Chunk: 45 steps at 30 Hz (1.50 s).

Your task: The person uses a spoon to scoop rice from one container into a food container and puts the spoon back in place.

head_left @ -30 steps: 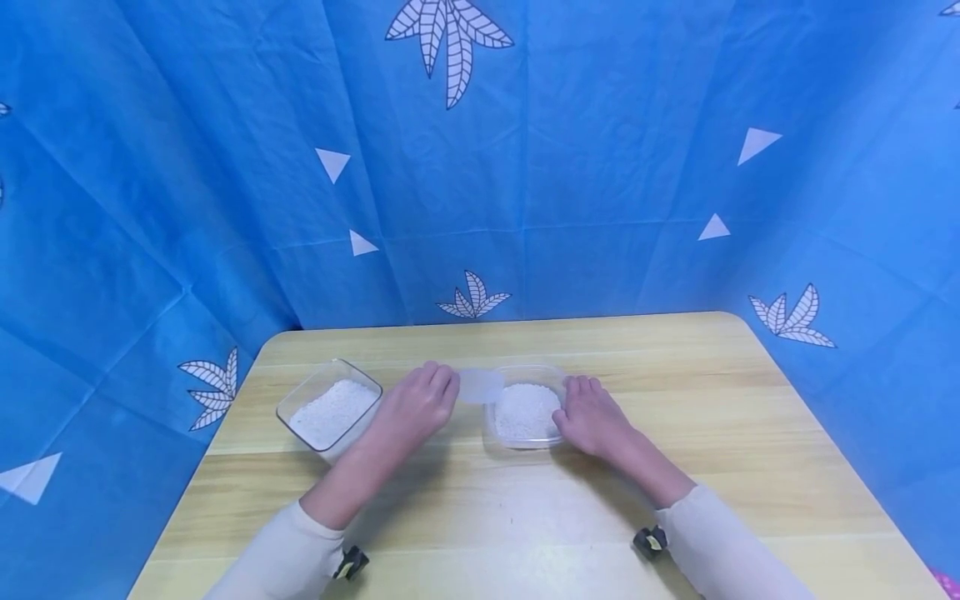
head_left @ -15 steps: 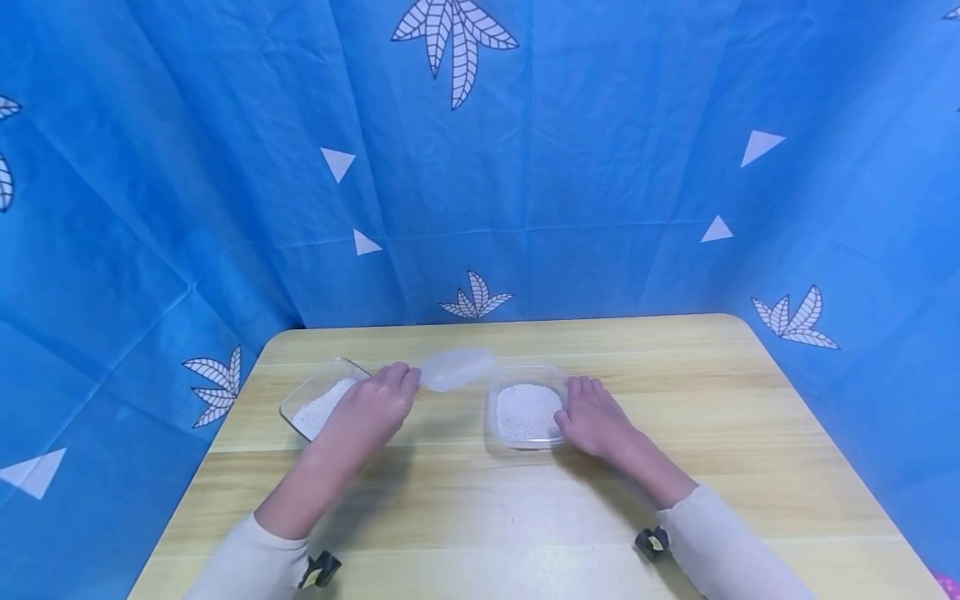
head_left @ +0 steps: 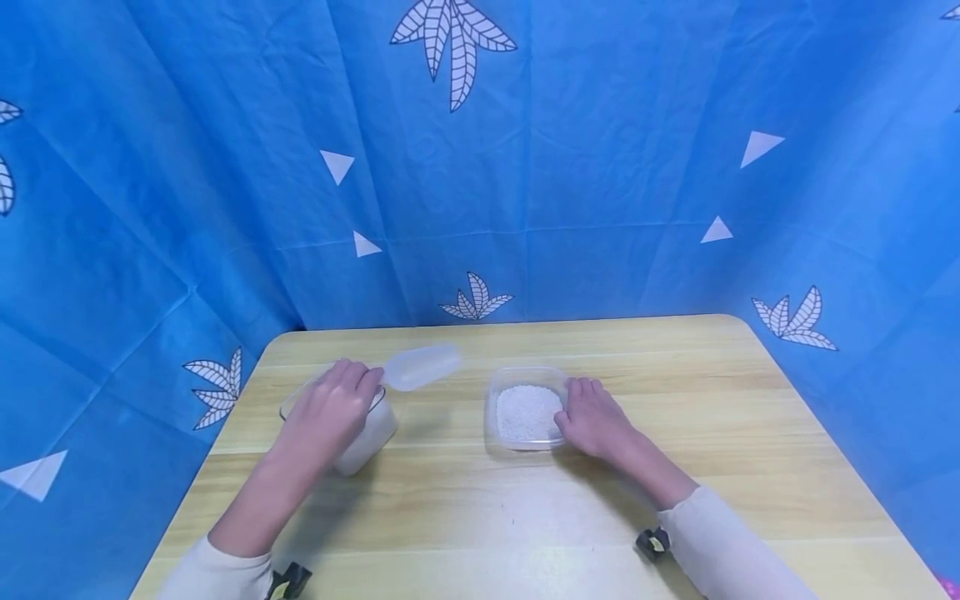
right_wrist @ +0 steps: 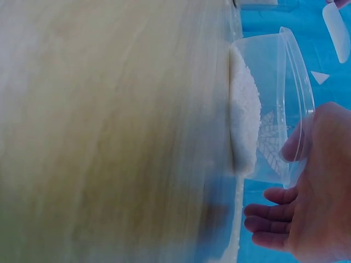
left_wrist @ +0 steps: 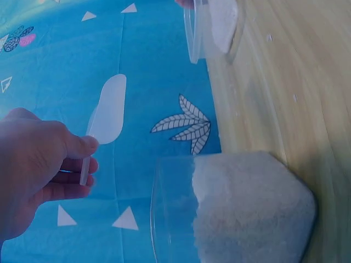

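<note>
My left hand (head_left: 330,412) pinches the handle of a translucent white scoop (head_left: 422,367), holding it in the air above the left glass-like box (head_left: 369,440). The scoop's bowl points right and looks bare in the left wrist view. White granules (left_wrist: 252,208) fill much of that box, whose top is partly hidden by the hand. At mid-table stands a clear plastic container (right_wrist: 266,60) with a layer of white granules (head_left: 527,412). My right hand (head_left: 595,421) grips its right rim, thumb at the edge and the other fingers loosely bent outside.
Both containers stand on a light wooden table (head_left: 480,517). Behind it hangs a blue curtain (head_left: 600,167) with leaf and triangle prints, close to the back edge. A small dark wrist camera (head_left: 651,543) sits at the right sleeve.
My left hand has drawn the scoop leftward, from over the middle container's left edge to above the left box. The right hand and its container have stayed put.
</note>
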Available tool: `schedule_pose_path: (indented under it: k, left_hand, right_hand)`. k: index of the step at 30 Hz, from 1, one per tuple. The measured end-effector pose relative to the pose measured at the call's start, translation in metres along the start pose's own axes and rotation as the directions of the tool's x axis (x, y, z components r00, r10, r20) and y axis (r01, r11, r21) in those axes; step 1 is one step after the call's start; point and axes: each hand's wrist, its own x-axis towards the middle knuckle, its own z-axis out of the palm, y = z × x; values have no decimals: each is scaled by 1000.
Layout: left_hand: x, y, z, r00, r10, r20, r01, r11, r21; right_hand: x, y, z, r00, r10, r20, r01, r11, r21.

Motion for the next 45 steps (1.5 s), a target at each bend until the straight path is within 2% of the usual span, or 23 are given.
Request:
schedule_pose_path:
  k: [9, 19, 28, 32, 37, 45]
  left_hand:
    - [-17, -12, -3, 999, -27, -21, 27, 1000, -16]
    - [-33, -28, -14, 996, -86, 2, 86, 996, 4]
    - [-48, -45, -24, 996, -54, -74, 55, 998, 12]
    - [-54, -50, -28, 996, -57, -62, 57, 998, 3]
    - [-60, -55, -34, 997, -75, -15, 75, 997, 24]
    - [-69, -60, -43, 986, -160, 47, 160, 987, 17]
  right_hand:
    - [-1, 0, 1, 1000, 10, 11, -10, 1000, 6]
    - [0, -1, 1, 1000, 15, 11, -16, 1000, 14]
    - [0, -2, -1, 1000, 14, 11, -14, 1000, 16]
    - [0, -1, -1, 1000, 13, 13, -14, 1000, 14]
    - [1, -1, -2, 1000, 19, 12, -19, 1000, 18]
    - [2, -1, 1, 1000, 9, 12, -9, 1000, 18]
